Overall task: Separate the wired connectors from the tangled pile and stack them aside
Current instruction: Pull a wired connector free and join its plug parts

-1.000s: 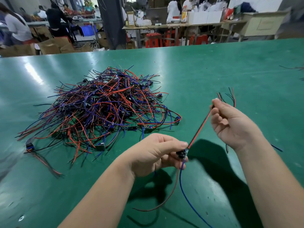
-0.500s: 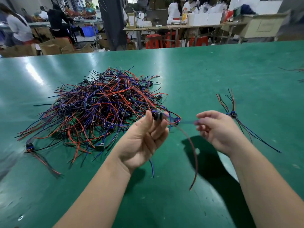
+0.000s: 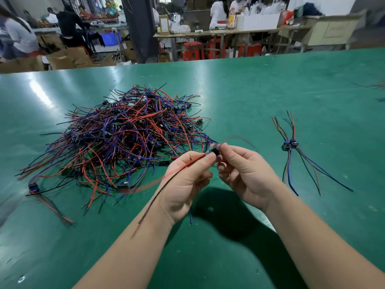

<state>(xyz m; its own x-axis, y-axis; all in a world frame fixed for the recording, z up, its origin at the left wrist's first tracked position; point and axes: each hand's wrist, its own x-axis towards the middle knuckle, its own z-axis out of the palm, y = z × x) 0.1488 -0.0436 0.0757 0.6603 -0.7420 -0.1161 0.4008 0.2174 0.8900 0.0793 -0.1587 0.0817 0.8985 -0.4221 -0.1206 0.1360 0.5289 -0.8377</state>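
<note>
I have both hands raised above the tabletop's (image 3: 250, 90) near middle. My left hand (image 3: 185, 184) and right hand (image 3: 245, 174) together pinch one wired connector (image 3: 214, 151). The tangled pile (image 3: 125, 138) lies toward the left edge; the sorted stack (image 3: 290, 144) toward the right edge.

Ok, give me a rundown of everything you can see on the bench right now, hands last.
tangled pile: one, red, blue and black wires with small green boards, left-centre of the table
stray connector: one, blue with red and black wires, left edge, apart from the pile
sorted stack: one small bundle, count unclear, blue connectors with red, blue and black wires, right side
held connector: one, dark, wires blurred, pinched between both hands
table: one, green
stools: several, red, background
left hand: fingertips on the connector
right hand: fingertips on the connector
</note>
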